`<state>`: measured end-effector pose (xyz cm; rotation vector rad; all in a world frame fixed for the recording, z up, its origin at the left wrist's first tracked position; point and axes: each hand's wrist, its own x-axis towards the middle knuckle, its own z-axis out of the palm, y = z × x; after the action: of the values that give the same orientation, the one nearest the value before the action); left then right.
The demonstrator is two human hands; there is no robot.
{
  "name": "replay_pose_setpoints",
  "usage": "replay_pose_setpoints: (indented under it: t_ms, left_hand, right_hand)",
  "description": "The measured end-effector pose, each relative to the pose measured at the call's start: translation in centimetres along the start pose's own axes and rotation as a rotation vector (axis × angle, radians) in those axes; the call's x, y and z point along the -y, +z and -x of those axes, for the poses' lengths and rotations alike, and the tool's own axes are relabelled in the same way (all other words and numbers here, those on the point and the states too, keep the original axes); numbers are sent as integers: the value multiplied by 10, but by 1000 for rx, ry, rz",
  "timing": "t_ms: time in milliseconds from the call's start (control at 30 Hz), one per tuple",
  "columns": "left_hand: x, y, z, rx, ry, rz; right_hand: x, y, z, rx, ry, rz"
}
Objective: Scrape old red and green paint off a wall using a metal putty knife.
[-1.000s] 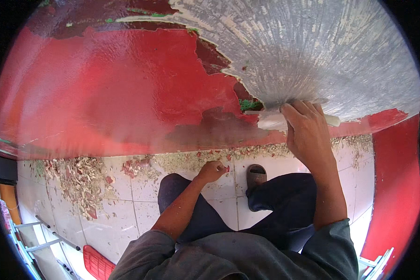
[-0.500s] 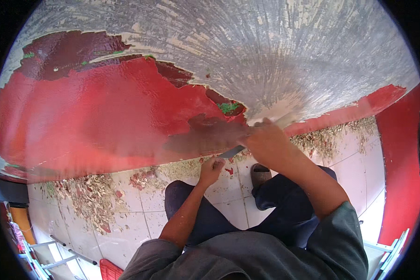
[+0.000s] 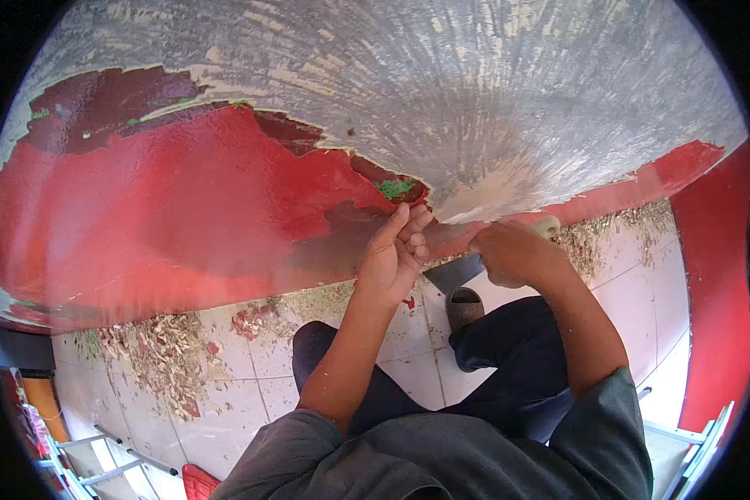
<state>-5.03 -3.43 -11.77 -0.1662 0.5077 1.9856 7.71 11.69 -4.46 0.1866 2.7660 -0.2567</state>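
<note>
My right hand (image 3: 518,255) is closed round a scraper (image 3: 455,272). Its wide dark blade points left over the floor, away from the wall, and the pale end of its handle shows beyond my knuckles. My left hand (image 3: 393,260) is raised to the wall, palm turned toward the right hand. Its fingers are loosely bent and apart, with nothing visible in them. The fingertips are at the ragged edge of the red paint (image 3: 200,183), just below a small green patch (image 3: 396,188). Above spreads the stripped, grey and cream streaked surface (image 3: 492,92).
Paint chips and shavings (image 3: 171,358) lie on the white floor tiles (image 3: 408,379) along the wall's foot. A brown sandal (image 3: 464,307) is on my right foot. Metal ladder parts (image 3: 100,475) stand at lower left, with a red object (image 3: 198,482) beside them.
My left hand has gone up from beside the blade to the paint edge. The right hand has shifted right and slightly down, bringing the scraper off the wall.
</note>
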Motion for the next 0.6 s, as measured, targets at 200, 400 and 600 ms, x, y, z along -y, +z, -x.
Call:
replay_pose_setpoints:
  t_ms: [200,400,600]
  left_hand:
    - [4,7,0,-127,43,155]
    - [18,35,-3,-215,145,203]
    - [29,15,-13,-116,19,92]
  right_hand:
    - [-5,10,-9,151,12,-73]
    - [0,1,-11,222,54,-75]
    - [4,-4,-16,245,6,-82]
